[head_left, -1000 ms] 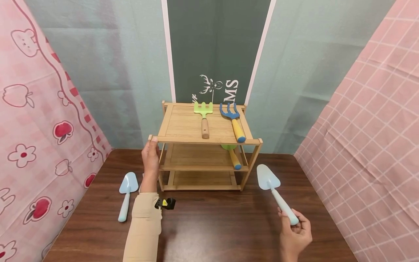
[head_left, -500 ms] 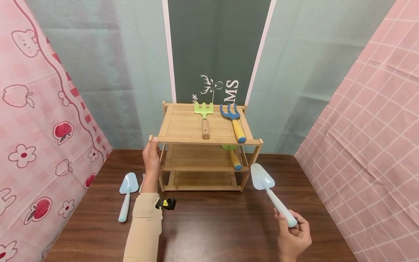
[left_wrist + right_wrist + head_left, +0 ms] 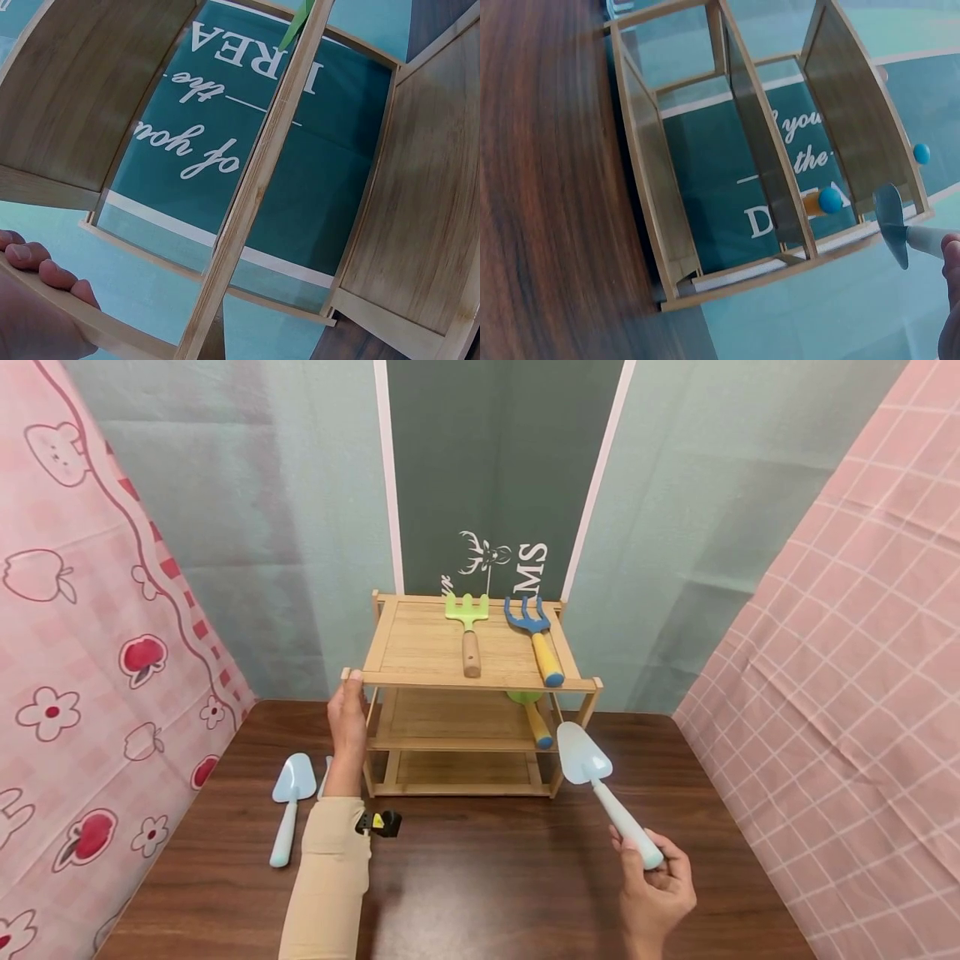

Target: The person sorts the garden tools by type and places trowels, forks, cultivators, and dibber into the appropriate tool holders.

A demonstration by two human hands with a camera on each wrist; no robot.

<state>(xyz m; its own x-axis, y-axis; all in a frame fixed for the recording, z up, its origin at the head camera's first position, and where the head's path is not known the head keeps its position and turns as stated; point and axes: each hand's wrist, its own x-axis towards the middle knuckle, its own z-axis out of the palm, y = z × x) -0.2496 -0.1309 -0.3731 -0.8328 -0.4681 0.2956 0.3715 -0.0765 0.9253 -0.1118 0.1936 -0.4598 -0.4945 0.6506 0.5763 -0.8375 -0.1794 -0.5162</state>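
Note:
My left hand point(image 3: 348, 714) grips the front left post of a three-tier wooden rack point(image 3: 427, 677); in the left wrist view its fingers point(image 3: 56, 276) curl over the wood. My right hand point(image 3: 654, 893) pinches the handle end of a pale blue trowel point(image 3: 618, 814), whose blade points up and left, in front of the rack's right side. On the top shelf lie a green fork with a wooden handle point(image 3: 470, 653) and a blue fork with a yellow handle point(image 3: 547, 660). A green-headed tool with a yellow handle point(image 3: 537, 725) lies on the middle shelf.
Another pale blue trowel point(image 3: 285, 831) lies on the brown table point(image 3: 450, 893) left of my left forearm. Part of a pale item point(image 3: 326, 777) shows beside that forearm. Pink cloths hang at both sides, and a grey-green curtain point(image 3: 322, 485) stands behind the rack.
My right hand has moved left with the trowel, bringing its blade from beside the rack to in front of its right posts. My left hand stays on the rack.

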